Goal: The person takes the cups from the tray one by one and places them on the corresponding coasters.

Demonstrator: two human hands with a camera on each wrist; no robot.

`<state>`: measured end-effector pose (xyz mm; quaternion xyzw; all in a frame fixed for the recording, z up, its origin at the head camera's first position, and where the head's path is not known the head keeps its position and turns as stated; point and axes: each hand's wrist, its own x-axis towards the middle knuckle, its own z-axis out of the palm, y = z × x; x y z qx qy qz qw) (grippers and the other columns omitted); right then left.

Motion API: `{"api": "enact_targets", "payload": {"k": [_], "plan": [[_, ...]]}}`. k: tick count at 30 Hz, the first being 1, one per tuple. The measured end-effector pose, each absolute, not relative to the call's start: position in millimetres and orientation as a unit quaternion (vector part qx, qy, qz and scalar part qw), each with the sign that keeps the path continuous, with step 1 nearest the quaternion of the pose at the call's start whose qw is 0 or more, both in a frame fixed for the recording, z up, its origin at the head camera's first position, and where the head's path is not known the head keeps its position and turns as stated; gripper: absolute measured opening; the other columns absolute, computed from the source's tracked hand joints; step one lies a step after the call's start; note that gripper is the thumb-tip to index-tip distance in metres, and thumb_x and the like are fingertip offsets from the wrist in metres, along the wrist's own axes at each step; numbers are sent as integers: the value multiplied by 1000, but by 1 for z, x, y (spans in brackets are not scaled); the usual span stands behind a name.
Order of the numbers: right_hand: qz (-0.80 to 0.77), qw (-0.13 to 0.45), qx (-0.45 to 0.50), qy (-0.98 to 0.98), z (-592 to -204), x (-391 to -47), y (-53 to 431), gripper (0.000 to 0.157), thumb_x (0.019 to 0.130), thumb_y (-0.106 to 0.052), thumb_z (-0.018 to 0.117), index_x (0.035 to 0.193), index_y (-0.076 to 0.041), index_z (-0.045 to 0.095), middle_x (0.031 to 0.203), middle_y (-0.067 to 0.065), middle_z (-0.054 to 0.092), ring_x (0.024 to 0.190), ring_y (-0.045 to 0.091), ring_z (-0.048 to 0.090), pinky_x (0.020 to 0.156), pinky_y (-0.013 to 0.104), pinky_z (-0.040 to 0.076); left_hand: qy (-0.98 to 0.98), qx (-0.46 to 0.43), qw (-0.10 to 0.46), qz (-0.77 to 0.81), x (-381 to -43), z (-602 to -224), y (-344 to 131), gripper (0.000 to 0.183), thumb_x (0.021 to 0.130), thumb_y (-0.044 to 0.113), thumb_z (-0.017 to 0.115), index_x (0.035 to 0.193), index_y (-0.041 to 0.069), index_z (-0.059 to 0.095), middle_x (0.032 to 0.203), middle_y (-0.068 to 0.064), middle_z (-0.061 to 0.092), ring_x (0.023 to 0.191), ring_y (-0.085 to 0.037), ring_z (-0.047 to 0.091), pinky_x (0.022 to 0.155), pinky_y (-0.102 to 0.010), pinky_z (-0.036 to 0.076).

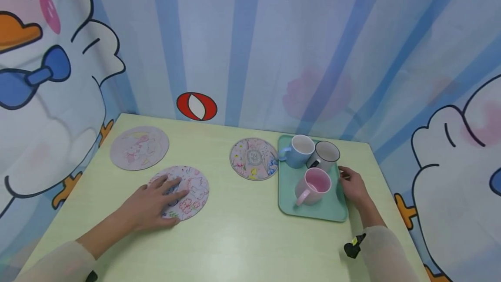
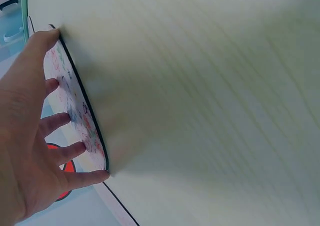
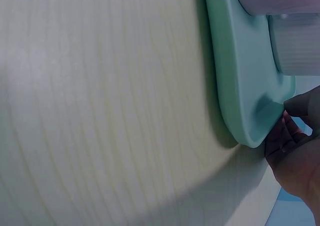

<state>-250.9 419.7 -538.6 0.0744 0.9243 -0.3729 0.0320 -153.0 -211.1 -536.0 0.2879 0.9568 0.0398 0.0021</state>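
Head view: the left hand (image 1: 156, 201) lies flat, fingers straight, pressing on a round coaster (image 1: 184, 193) near the front of the table (image 1: 242, 238). The right hand (image 1: 354, 186) touches the right edge of a green tray (image 1: 313, 212) with relaxed fingers, gripping nothing. 3 mugs stand on the tray; 2 more coasters lie well apart behind.

Table (image 1: 250, 247) pale wood-grain laminate, smooth; tray (image 1: 287, 195) matt green plastic; mugs (image 1: 313, 186) glossy ceramic.
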Motion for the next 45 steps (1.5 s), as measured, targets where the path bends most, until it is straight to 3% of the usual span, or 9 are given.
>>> {"api": "enact_targets", "payload": {"k": [6,21,45], "plan": [[-373,28,75,924,-537,-250,420,50,103,1,47,152,9,46,127,32,57,117,41,55,88,37,48,960,276,-9,37,-158,-538,-203,75,90,72,66,153,31,59,162,-13,47,146,-51,41,97,-73,48],[-378,35,83,921,-539,-252,420,50,104,0,45,153,8,45,131,32,54,119,43,54,96,49,47,966,254,-11,36,-184,-544,-190,74,94,68,65,157,30,54,166,-14,41,150,-49,36,102,-76,43],[-381,34,83,920,-537,-251,419,50,103,1,45,153,9,44,130,32,54,119,42,54,94,47,47,972,224,4,66,-222,-546,-176,76,94,65,68,157,26,53,167,-17,39,152,-50,32,104,-81,37]]}}
